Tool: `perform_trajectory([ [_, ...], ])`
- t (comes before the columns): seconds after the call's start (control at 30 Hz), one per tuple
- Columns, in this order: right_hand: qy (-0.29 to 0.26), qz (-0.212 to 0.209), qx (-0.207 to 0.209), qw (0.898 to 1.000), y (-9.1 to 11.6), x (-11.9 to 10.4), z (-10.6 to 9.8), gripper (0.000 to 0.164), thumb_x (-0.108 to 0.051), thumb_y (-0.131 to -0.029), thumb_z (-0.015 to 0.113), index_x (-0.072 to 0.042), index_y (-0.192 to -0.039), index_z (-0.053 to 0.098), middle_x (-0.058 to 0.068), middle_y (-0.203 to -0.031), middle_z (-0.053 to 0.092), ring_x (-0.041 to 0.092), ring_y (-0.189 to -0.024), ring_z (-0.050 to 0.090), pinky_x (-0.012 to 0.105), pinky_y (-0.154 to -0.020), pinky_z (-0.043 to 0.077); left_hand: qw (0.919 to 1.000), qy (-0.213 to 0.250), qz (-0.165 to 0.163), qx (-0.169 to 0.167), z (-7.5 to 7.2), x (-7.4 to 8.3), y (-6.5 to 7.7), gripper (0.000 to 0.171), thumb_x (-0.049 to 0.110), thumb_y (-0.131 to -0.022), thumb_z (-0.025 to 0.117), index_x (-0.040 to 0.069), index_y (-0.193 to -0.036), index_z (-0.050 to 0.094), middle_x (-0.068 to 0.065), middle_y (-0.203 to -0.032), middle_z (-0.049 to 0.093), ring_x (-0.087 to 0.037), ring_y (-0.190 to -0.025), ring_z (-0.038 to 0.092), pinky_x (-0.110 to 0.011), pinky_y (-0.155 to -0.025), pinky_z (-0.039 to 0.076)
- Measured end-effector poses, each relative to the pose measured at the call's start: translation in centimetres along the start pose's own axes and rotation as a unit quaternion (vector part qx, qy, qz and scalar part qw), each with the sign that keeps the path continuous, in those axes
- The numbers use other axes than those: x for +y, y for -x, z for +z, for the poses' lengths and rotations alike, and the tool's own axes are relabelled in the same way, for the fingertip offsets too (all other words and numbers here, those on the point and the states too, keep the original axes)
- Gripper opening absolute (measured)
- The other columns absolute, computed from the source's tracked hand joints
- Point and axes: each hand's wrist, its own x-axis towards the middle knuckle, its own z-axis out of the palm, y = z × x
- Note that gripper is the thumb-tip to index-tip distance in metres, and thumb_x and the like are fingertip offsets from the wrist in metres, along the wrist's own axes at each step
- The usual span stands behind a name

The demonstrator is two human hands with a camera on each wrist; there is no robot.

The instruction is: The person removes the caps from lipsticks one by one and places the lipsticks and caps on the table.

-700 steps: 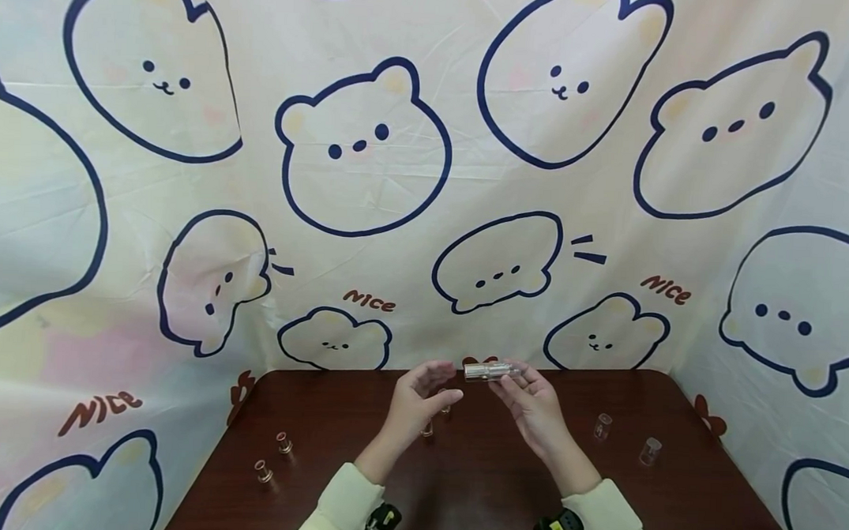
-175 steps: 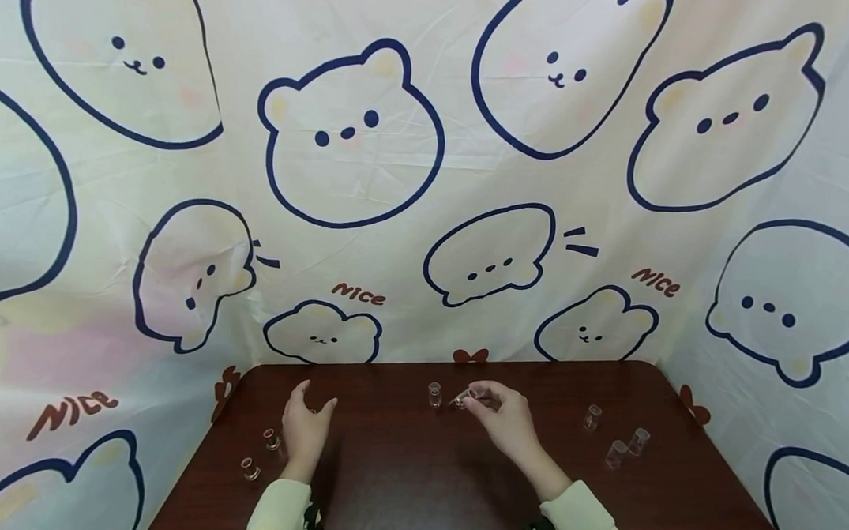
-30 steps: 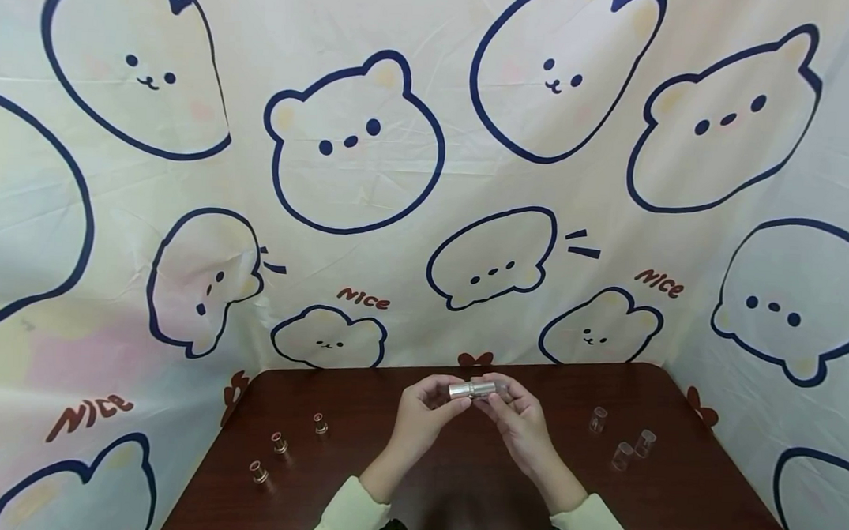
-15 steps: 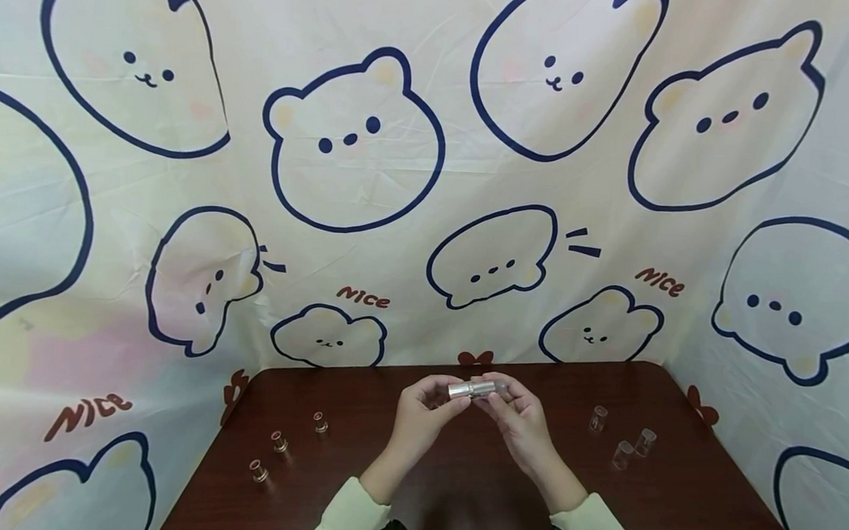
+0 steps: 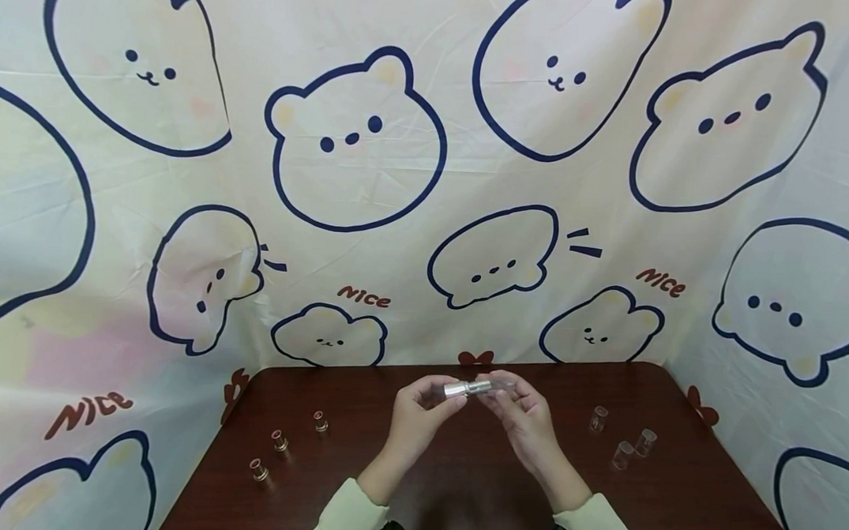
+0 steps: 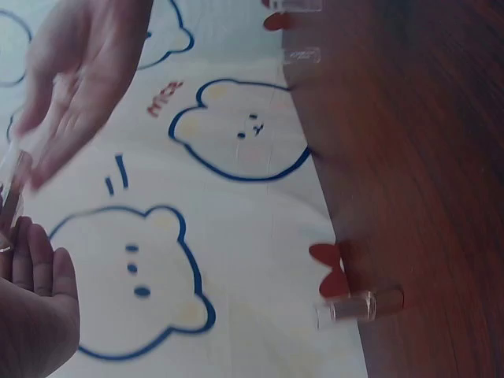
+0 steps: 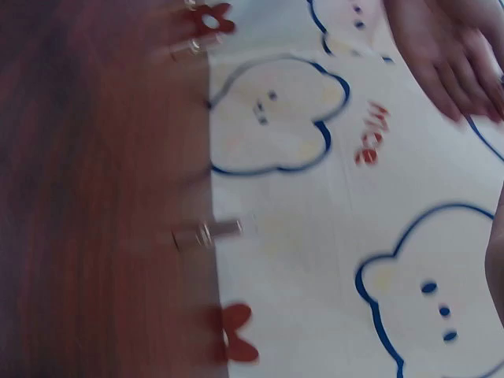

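While blue-outlined bear faces filled the patterned cloth (image 5: 357, 183) behind, the left of the dark wooden table (image 5: 478, 500) went to three small metallic pieces (image 5: 278, 440), strung out in a slanting line, each apart from the next. Next along came the left hand (image 5: 418, 415), reaching out of its pale yellow cuff (image 5: 346, 511), and it was in on the action: thumb and curled fingers pinched the left end of a silver tube (image 5: 467, 389). There was the tube, right in the middle, lying near level between the two hands and held clear of the tabletop. Through the left wrist view another tube (image 6: 358, 307) showed too, standing upright near the table's far edge. Then the right hand (image 5: 526, 418), fingers bent in and thumb opposite, gripped the silver one's clear right-hand end! Out on the right, three clear caps (image 5: 622, 455) stood on the wood, two close together, the third a little farther back; whether the close pair touched could not be made out.
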Motion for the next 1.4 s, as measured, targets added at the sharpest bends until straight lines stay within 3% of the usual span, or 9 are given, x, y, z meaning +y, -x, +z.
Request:
perform_trajectory([
  [0.17,-0.032,-0.032,0.008,0.999,-0.2,-0.8,-1.4,0.030,0.004,-0.102,0.041,0.015,-0.129,0.044,0.014,-0.123,0.064,0.023,-0.115,0.061,0.036,-0.096,0.045,0.9994,0.021,-0.001,0.028,-1.0,-0.3,-0.2,0.020,0.004,-0.084,0.074,-0.001,-0.103,0.069,-0.016,-0.098,0.068,-0.022,-0.083,0.063,-0.027,-0.071,0.054],
  [0.3,-0.038,-0.043,0.010,0.998,-0.3,-1.3,-2.2,0.031,0.006,-0.101,0.039,0.016,-0.130,0.044,0.014,-0.124,0.064,0.023,-0.116,0.060,0.036,-0.096,0.045,0.9991,0.031,-0.006,0.030,-1.4,-0.4,-0.2,0.020,0.004,-0.085,0.074,-0.002,-0.103,0.069,-0.015,-0.097,0.068,-0.024,-0.082,0.064,-0.026,-0.071,0.054],
  [0.63,-0.002,-0.017,0.057,0.998,0.2,-1.7,-2.9,0.031,0.002,-0.101,0.046,0.014,-0.129,0.046,0.011,-0.121,0.066,0.021,-0.113,0.061,0.037,-0.094,0.046,0.9982,0.044,-0.010,0.040,-2.0,-0.8,0.0,0.022,0.001,-0.084,0.074,-0.006,-0.103,0.066,-0.016,-0.097,0.068,-0.017,-0.083,0.066,-0.027,-0.075,0.055],
  [0.83,-0.004,-0.014,0.053,0.998,0.4,-1.8,-3.3,0.037,0.001,-0.101,0.046,0.021,-0.131,0.036,0.011,-0.122,0.066,0.022,-0.114,0.061,0.039,-0.095,0.044,0.9973,0.055,-0.011,0.047,-2.2,-0.8,0.2,0.021,-0.002,-0.083,0.073,-0.007,-0.102,0.066,-0.017,-0.098,0.068,-0.015,-0.085,0.066,-0.027,-0.076,0.055],
  [0.97,-0.006,-0.011,0.050,0.999,0.7,-1.8,-3.7,0.034,0.001,-0.101,0.045,0.017,-0.131,0.041,0.011,-0.122,0.065,0.022,-0.115,0.061,0.039,-0.096,0.044,0.9972,0.053,-0.011,0.052,-2.4,-1.0,0.3,0.021,-0.002,-0.083,0.073,-0.006,-0.103,0.066,-0.016,-0.097,0.068,-0.014,-0.085,0.065,-0.026,-0.077,0.054],
  [1.2,0.006,-0.006,0.058,0.998,1.3,-2.0,-4.6,0.029,0.002,-0.101,0.045,0.006,-0.129,0.052,0.014,-0.125,0.063,0.021,-0.115,0.061,0.036,-0.095,0.045,0.9953,0.062,-0.030,0.068,-3.0,-4.0,-0.2,0.023,0.000,-0.084,0.074,-0.004,-0.105,0.066,-0.015,-0.100,0.069,-0.016,-0.087,0.065,-0.028,-0.078,0.054],
  [1.4,0.005,-0.007,0.056,0.998,1.5,-2.3,-5.3,0.030,0.000,-0.102,0.045,0.005,-0.131,0.051,0.014,-0.127,0.062,0.020,-0.117,0.059,0.035,-0.096,0.044,0.9950,0.061,-0.021,0.076,-3.3,-4.7,0.0,0.025,0.004,-0.083,0.076,-0.004,-0.104,0.065,-0.015,-0.099,0.069,-0.018,-0.089,0.066,-0.028,-0.078,0.054],
])
